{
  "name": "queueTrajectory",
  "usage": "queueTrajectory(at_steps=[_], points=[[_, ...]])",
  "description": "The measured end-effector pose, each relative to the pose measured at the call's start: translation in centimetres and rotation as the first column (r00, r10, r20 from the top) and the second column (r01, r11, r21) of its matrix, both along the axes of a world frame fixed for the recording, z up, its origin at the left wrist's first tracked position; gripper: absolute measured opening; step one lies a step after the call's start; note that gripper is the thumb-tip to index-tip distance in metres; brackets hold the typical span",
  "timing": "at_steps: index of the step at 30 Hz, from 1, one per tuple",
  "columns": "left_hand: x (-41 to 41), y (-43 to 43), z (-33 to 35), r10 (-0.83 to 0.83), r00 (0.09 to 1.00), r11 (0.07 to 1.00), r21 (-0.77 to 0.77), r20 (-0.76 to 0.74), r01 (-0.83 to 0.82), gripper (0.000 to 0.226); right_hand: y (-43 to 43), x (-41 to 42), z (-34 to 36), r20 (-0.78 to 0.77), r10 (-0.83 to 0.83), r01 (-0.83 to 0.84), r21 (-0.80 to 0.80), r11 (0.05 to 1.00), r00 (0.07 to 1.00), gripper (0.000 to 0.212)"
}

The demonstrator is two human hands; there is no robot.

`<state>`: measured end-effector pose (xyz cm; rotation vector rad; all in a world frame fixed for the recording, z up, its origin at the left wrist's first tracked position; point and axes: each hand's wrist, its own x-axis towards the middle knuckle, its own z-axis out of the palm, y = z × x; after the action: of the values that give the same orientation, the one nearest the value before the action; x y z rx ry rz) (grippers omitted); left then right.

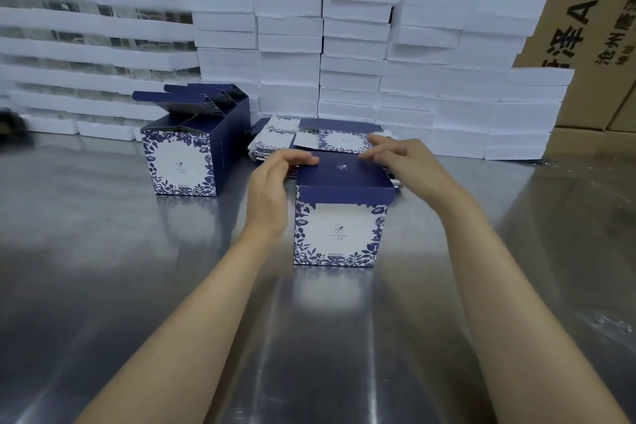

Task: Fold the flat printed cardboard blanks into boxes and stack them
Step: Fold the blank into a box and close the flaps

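Steel table [103,268], seen from beside the operator. At its centre stands the box [339,234], upright, with the navy lid [344,172] folded down over the top. The left hand [272,182] sits at the lid's 10 o'clock corner, fingers gently bent, tips pressing on the panel. The right hand [399,155] sits at 1 o'clock, fingers nearly straight, tips on the far edge. Neither hand encloses anything.

Step in hand, as judged: closing the lid. Press both far corners evenly so the lid goes down square. Whether any tuck flap is seated cannot be seen from here. Hold the base flat on the table and avoid creasing the front lip.

Just behind, at 12 o'clock, lies the pile of flat blanks [309,138]. At 10 o'clock stand the open boxes [192,148], flaps up. Beyond are stacked white foam trays [344,62], with brown cartons [585,27] at the rear
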<state>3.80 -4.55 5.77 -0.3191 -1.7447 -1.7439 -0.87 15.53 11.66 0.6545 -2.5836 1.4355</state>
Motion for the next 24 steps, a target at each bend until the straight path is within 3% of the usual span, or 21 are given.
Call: queueTrajectory(at_steps=[2, 5, 7, 12, 15, 20, 24], points=[[0.2, -0.1, -0.3, -0.003, 0.997, 0.982, -0.187, -0.079, -0.012, 0.037, 0.9, 0.9, 0.9, 0.053, 0.161, -0.162, 0.002, 0.987, 0.985, 0.016], [0.3, -0.4, -0.9, 0.011, 0.989, 0.876, -0.476, -0.147, -0.08, 0.043, 1.4, 1.4, 1.4, 0.174, 0.327, -0.355, 0.161, 0.921, 0.929, 0.045], [0.2, -0.2, -1.2, 0.055, 0.986, 0.839, -0.527, -0.159, -0.132, 0.04, 1.0, 1.3, 1.4, 0.153, 0.309, -0.34, 0.263, 0.903, 0.939, 0.05], [0.4, 0.2, 0.4, 0.065, 0.994, 0.95, -0.301, -0.086, -0.088, 0.009, 0.9, 1.8, 2.7, 0.016, 0.294, -0.293, 0.173, 0.94, 0.956, 0.025], [0.6, 0.0, 1.7, 0.011, 0.997, 0.987, -0.156, -0.076, -0.023, 0.011, 0.4, 2.3, 3.3, -0.152, 0.241, -0.232, 0.078, 0.97, 0.959, 0.012], [1.0, 0.3, 2.2, 0.108, 0.977, 0.98, -0.145, -0.182, -0.136, 0.019, -1.8, 2.8, 2.4, -0.371, 0.155, -0.132, 0.088, 0.987, 0.916, 0.012], [1.0, 0.0, 2.0, 0.204, 0.966, 0.959, -0.166, -0.159, -0.23, 0.028, -2.5, 2.5, 2.4, -0.39, 0.165, -0.084, 0.216, 0.973, 0.906, 0.011]])
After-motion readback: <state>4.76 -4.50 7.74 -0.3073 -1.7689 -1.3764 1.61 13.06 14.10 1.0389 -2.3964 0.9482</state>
